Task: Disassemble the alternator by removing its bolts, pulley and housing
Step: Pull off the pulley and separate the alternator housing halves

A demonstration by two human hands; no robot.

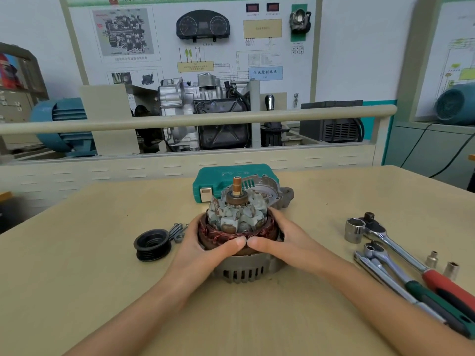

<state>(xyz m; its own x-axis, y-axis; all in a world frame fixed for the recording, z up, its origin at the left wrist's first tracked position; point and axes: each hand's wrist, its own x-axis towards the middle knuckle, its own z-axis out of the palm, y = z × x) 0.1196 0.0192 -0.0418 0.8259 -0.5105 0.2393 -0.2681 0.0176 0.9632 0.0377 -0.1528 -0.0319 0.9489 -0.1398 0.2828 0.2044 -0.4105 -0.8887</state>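
Copper windings of the stator point(232, 233) showed red-brown between my hands, and that ring was what I had hold of. The alternator point(241, 242) stood near the middle of the counter point(77, 291) on its grey front housing point(246, 269), with the rotor point(235, 217) and its shaft pointing up. My left hand point(205, 250) and right hand point(285, 242) wrapped the stator from opposite sides, thumbs nearly touching at the front, so each grip was curled round the ring rather than spread wide. I judged that two-sided hold was meant to lift or work the stator evenly off the housing without tilting it. The rear housing point(267, 190) lay already off, just behind the alternator, in front of the green tool case point(221, 176). The black pulley point(152, 244) sat to the left, with the long bolts point(177, 231) beside it, kept apart from the work. To the right lay the ratchet wrenches point(401, 263), a large socket point(354, 229) and two small sockets point(442, 264), within reach but untouched. By my reckoning the task was well along, with the stator and rotor left to separate from the front housing.
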